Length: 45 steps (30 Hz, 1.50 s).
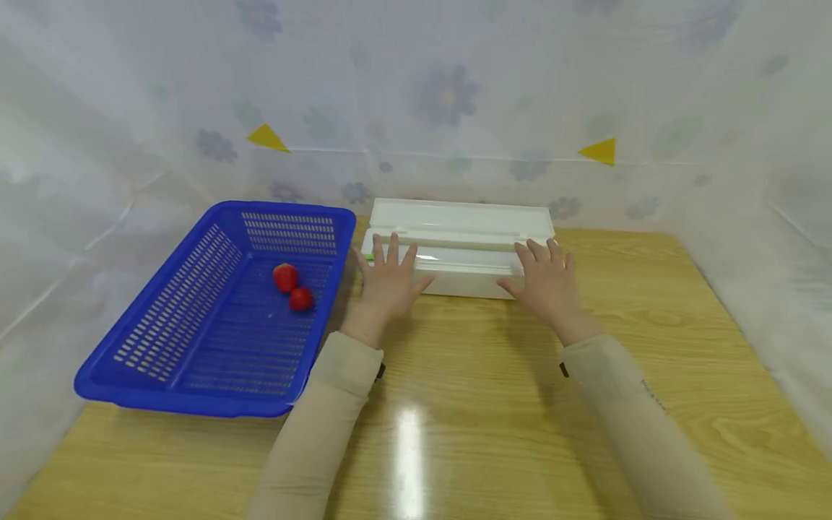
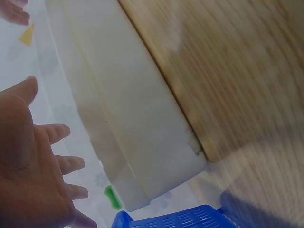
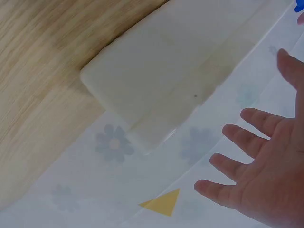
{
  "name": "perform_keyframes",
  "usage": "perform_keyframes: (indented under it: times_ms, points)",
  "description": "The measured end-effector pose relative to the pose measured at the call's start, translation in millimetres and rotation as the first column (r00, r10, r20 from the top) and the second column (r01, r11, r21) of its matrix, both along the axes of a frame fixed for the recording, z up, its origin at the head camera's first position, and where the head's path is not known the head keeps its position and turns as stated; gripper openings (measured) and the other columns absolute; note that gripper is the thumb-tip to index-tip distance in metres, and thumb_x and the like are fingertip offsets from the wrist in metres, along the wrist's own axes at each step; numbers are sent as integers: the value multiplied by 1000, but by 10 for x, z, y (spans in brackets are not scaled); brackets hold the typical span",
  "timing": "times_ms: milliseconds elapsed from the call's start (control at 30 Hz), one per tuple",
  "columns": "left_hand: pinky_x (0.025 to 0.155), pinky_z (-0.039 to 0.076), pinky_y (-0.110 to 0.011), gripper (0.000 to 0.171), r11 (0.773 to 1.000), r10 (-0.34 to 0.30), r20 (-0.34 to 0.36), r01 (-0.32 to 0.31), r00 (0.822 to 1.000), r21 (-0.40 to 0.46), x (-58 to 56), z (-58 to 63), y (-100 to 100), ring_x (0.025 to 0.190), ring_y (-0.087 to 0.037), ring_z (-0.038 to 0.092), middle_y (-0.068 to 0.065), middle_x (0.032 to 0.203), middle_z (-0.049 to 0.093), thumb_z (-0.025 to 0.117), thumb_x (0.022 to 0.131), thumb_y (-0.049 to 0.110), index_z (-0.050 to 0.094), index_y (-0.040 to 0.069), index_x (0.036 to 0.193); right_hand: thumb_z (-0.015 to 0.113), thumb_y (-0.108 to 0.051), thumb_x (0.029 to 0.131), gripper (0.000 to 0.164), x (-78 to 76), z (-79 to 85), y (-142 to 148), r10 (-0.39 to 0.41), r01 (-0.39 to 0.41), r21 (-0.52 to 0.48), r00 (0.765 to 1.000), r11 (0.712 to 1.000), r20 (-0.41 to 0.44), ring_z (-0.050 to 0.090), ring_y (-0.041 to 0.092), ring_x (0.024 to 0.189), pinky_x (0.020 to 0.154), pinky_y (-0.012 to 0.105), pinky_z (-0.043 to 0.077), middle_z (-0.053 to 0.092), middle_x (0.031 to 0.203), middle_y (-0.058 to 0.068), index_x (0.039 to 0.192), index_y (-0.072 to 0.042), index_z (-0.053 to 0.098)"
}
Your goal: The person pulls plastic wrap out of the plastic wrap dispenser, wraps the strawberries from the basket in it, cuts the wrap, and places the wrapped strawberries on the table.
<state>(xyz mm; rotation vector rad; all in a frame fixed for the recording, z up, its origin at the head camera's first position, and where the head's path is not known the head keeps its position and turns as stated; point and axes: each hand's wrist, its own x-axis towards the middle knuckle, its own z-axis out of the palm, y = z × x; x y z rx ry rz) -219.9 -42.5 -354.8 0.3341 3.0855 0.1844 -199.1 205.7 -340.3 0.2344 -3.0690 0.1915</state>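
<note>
A long white plastic box [image 1: 464, 282] stands near the back of the wooden table, its hinged lid [image 1: 461, 215] tipped back behind it. My left hand [image 1: 386, 285] is spread in front of the box's left end, fingers straight and overlapping the front edge in the head view. At the right end my right hand [image 1: 548, 287] is likewise spread, holding nothing. Both wrist views show straight, separated fingers apart from the box [image 2: 118, 90]. A small green piece [image 2: 113, 197] shows at the box's left end.
To the left stands a blue plastic basket [image 1: 240, 354] with slotted walls. Two red, strawberry-like fruits [image 1: 285, 277] lie inside it. A flower-patterned white sheet [image 1: 448, 130] hangs behind the table, with two yellow triangles [image 1: 598, 152] on it.
</note>
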Motion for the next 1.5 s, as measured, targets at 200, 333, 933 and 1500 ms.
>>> perform_keyframes:
  times_ms: [200, 333, 933, 1500]
  points:
    - [107, -1, -70, 64, 1000, 1, 10, -1, 1000, -28, -113, -73, -44, 142, -44, -5, -15, 157, 6, 28, 96, 56, 18, 23, 150, 58, -31, 91, 60, -138, 25, 251, -3, 3, 23, 1000, 1000, -13, 24, 49, 133, 105, 64, 22, 35, 143, 26, 139, -1, 37]
    - [107, -3, -69, 63, 1000, 19, 25, -18, 1000, -22, -156, -78, -60, 142, -45, -7, -16, 157, 5, 28, 97, 56, 17, 23, 150, 57, -29, 92, 59, -223, 12, 390, -18, 18, -1, 1000, 1000, 11, 21, 49, 133, 106, 64, 19, 33, 144, 27, 139, -1, 36]
    - [113, 9, -61, 41, 998, -51, -44, 52, 998, 28, -224, -114, -123, 144, -36, 8, -12, 155, 22, 32, 102, 32, 40, 23, 141, 60, -15, 90, 26, -353, 17, 581, 86, -82, 41, 992, 996, -89, 37, 45, 123, 98, 63, 33, 51, 132, 22, 114, -6, 65]
    - [115, 17, -53, 31, 995, -65, -188, 78, 980, 66, -270, -128, -123, 138, -27, 31, -5, 144, 45, 42, 100, 27, 61, 16, 122, 56, -13, 92, 20, -428, -78, 622, 176, -175, 19, 980, 984, -90, 46, 43, 113, 95, 57, 39, 66, 107, 20, 102, -2, 69]
